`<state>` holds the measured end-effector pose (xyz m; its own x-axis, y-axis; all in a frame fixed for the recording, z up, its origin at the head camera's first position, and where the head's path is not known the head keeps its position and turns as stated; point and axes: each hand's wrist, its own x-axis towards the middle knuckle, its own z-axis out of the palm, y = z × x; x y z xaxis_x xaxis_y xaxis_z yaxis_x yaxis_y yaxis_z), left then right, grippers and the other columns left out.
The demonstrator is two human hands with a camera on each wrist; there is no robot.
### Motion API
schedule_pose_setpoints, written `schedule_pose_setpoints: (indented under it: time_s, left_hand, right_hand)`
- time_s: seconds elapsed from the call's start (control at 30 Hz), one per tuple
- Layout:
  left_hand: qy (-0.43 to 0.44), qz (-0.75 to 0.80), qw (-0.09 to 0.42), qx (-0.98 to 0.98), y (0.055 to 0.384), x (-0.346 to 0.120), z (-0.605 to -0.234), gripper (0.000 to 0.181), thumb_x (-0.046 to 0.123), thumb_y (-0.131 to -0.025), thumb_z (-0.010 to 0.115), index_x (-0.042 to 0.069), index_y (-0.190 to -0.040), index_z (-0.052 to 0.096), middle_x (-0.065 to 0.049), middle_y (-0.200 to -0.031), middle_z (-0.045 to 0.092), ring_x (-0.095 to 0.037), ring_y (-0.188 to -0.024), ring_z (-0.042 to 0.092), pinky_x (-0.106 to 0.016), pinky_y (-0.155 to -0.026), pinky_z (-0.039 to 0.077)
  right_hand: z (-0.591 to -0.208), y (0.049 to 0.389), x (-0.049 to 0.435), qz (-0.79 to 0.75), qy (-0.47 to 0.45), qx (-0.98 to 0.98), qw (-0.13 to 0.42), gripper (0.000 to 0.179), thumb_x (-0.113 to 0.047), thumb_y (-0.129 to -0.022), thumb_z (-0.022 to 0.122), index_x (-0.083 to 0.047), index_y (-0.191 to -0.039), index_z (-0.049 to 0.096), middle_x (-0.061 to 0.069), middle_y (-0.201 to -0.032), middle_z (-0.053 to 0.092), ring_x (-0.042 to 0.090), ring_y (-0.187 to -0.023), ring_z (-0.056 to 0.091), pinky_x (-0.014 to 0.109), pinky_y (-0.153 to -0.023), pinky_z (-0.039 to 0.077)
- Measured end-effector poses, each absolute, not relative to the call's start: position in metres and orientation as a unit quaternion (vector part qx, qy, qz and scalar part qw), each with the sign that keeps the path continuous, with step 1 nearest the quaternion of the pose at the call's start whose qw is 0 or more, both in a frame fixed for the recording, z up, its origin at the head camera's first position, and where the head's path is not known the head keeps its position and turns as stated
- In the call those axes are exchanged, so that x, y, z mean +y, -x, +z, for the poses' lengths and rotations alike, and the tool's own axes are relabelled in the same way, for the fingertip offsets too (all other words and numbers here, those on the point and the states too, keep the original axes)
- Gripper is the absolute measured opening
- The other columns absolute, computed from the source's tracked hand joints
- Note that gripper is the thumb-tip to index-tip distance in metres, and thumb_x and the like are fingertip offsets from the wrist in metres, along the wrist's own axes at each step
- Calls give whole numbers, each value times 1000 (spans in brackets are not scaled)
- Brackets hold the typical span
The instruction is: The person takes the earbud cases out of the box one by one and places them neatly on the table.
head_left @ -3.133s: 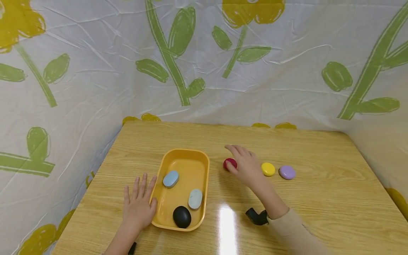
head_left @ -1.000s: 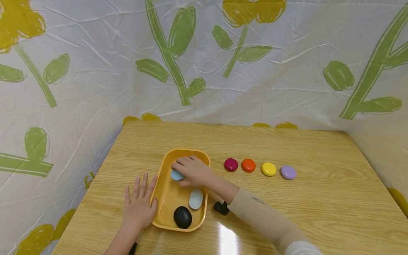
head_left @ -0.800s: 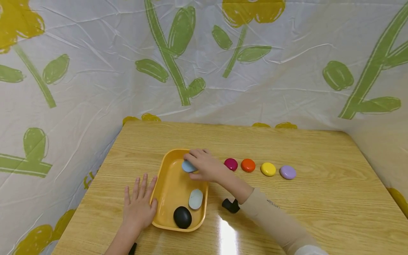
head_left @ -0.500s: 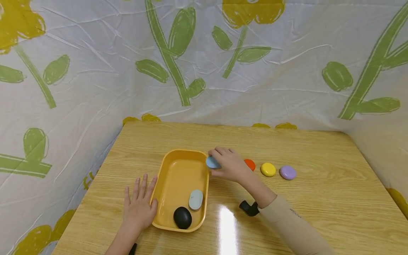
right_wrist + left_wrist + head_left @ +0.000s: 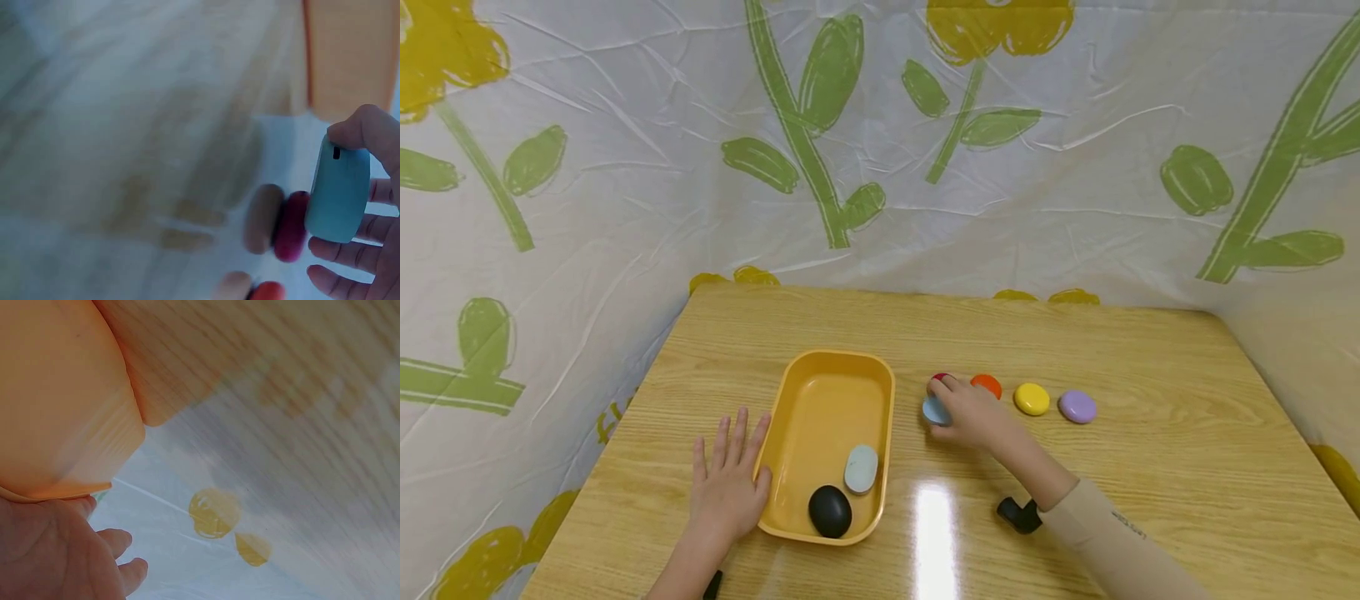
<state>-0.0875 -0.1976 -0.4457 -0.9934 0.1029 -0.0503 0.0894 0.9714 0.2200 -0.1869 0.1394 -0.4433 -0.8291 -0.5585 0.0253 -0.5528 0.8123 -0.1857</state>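
Note:
Between its thumb and fingers, my right hand (image 5: 976, 417) pinches a light blue oval pebble-like block (image 5: 935, 411), just in front of a crimson round pebble (image 5: 940, 378). The right wrist view shows the block (image 5: 340, 194) side-on with a small dark mark, close to the crimson pebble (image 5: 292, 228). An orange pebble (image 5: 987, 384) is partly hidden behind the hand. My left hand (image 5: 727, 492) has straight, spread fingers beside the yellow tray (image 5: 820, 425), its thumb at the rim. A pale grey-green oval block (image 5: 861, 469) and a black oval pebble (image 5: 830, 511) lie inside the tray.
A yellow pebble (image 5: 1032, 398) and a lilac pebble (image 5: 1077, 406) continue the row to the right on the wooden table (image 5: 1150, 467). A black curved piece (image 5: 1018, 515) shows at the right wrist. Flower-printed cloth (image 5: 1000, 225) hangs behind the table.
My right hand has taken the light blue block out of the tray and carried it right, over the rim, to the crimson pebble. The left hand has stayed in place.

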Motion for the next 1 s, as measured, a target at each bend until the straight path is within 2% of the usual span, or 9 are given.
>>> schedule_pose_setpoints:
  time_s: [0.27, 0.67, 0.8, 1.0]
  left_hand:
    - [-48, 113, 30, 992, 87, -197, -446, 57, 26, -94, 41, 17, -147, 22, -16, -152, 10, -37, -138, 4, -59, -106, -6]
    - [-47, 114, 32, 992, 88, -198, -445, 57, 27, -94, 40, 19, -147, 20, -15, -152, 9, -37, -138, 3, -59, -106, -4]
    - [-48, 109, 33, 992, 87, -199, -446, 57, 27, -94, 40, 19, -147, 19, -15, -152, 9, -37, -138, 3, -59, -106, -4]
    - [-49, 112, 31, 992, 87, -198, -445, 58, 27, -94, 41, 18, -147, 20, -16, -152, 10, -37, -138, 4, -59, -106, -4]
  right_hand:
    - [-457, 182, 140, -71, 301, 951, 19, 51, -31, -71, 70, -6, -110, 49, 7, -94, 53, 20, -76, 51, 34, -59, 45]
    - [-458, 177, 138, -74, 283, 956, 32, 52, -34, -74, 70, -5, -111, 47, 9, -92, 55, 19, -70, 51, 31, -55, 46]
    - [-458, 176, 138, -67, 289, 955, 27, 54, -36, -74, 70, -5, -111, 46, 8, -90, 55, 20, -74, 52, 33, -58, 46]
    - [-443, 178, 136, -75, 296, 952, -8, 55, -38, -77, 68, -7, -118, 46, 9, -102, 55, 23, -85, 55, 36, -63, 47]
